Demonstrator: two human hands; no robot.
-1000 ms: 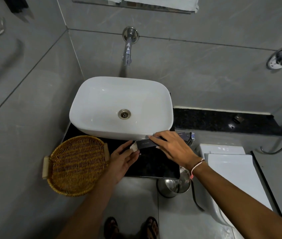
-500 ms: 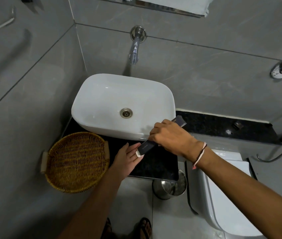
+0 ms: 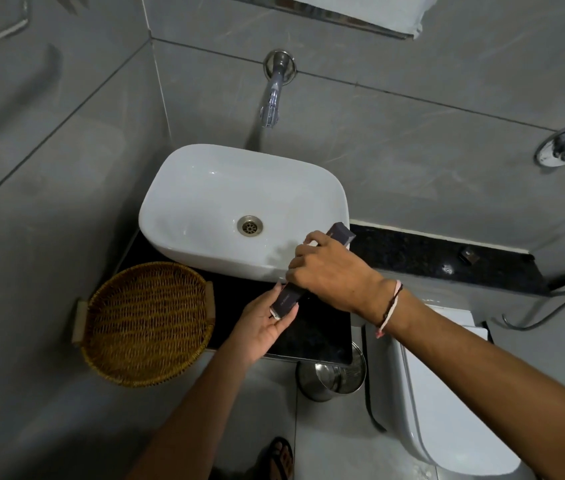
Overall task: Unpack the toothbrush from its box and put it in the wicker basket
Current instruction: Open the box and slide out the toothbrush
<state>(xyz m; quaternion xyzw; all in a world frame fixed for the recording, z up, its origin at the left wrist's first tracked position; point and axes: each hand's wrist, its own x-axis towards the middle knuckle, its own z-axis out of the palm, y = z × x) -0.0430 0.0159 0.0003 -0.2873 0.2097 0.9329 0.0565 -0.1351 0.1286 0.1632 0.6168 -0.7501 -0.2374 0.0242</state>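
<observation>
A long dark toothbrush box (image 3: 289, 296) is held tilted above the black counter, in front of the white sink. My right hand (image 3: 331, 271) grips its middle from above, hiding most of it; the upper end pokes out by the sink's right rim. My left hand (image 3: 263, 323) holds the lower end, where a white flap shows. The toothbrush itself is hidden inside. The round wicker basket (image 3: 146, 323) sits at the counter's left end, holding nothing, a hand's width left of my left hand.
The white basin (image 3: 205, 202) with its drain stands behind the box, a chrome tap (image 3: 274, 91) above it. A black ledge (image 3: 447, 261) runs right. Below are a steel bin (image 3: 329, 379) and a white toilet (image 3: 447, 410).
The box was lifted off the counter and tilted, its right end rising beside the sink. My left hand closed around its lower end. The head camera moved closer.
</observation>
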